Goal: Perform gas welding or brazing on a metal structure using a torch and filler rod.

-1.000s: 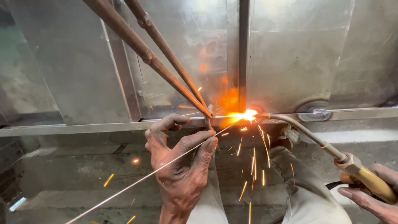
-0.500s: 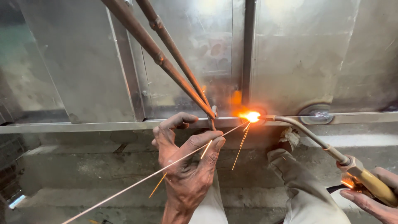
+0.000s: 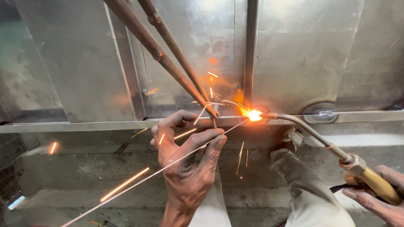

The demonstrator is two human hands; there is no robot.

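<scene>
Head view: the left hand is pinching a thin, whippy filler rod, its tip glowing up and right; the right hand is clenching the rigid torch by its cool brass handle.

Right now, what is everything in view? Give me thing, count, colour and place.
Flame: one, bright orange-white, at the torch tip against the ledge joint.
Sparks: many, orange streaks, scattered around and below the flame.
Torch: one, brass handle with a bent metal neck, lower right.
Filler rod: one, thin and pale, running from lower left up to the flame.
Pipes: two, reddish-brown, slanting from the top down to the ledge.
Metal panels: several, grey and shiny, across the back.
Ledge: one, grey, horizontal across the middle.
Trouser legs: two, light-coloured, bottom centre.
Left hand: pinching the filler rod.
Right hand: gripping the torch handle.
</scene>
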